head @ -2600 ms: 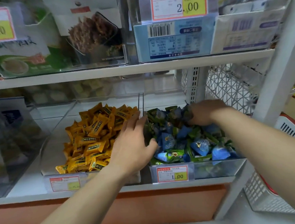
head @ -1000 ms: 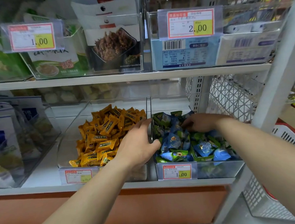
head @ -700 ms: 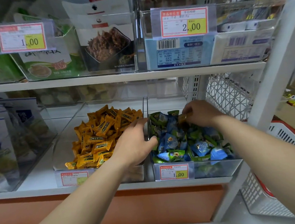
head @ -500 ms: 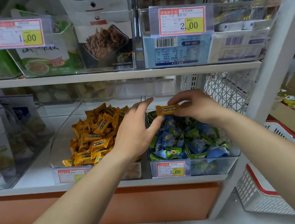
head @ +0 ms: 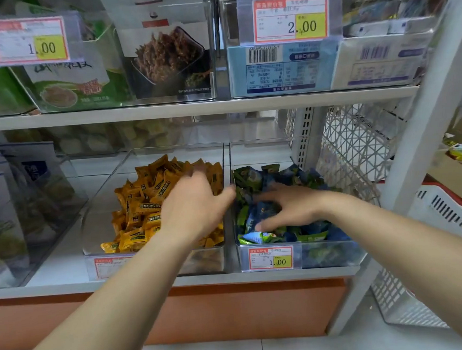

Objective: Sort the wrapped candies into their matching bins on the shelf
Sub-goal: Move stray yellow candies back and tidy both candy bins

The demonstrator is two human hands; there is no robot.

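A clear left bin (head: 203, 262) holds a heap of orange wrapped candies (head: 141, 209). Beside it, the clear right bin (head: 330, 254) holds blue and green wrapped candies (head: 254, 175). My left hand (head: 196, 205) hovers palm down over the orange heap. Its fingers reach forward and are blurred, and its thumb points towards the divider between the bins. I see nothing held in it. My right hand (head: 293, 208) lies in the right bin with spread fingers resting on the blue and green candies.
Price tags (head: 271, 258) hang on the bin fronts. Snack packets (head: 165, 58) and boxes (head: 279, 66) fill the shelf above. Pouches in a clear bin (head: 3, 209) stand at the left. A white upright (head: 427, 120) and a white basket (head: 443, 221) are at the right.
Half a second ago my right hand pinched an orange candy by my left hand. Now that candy is out of sight, my left hand is over the orange bin, and my right is back among the blue-green candies.
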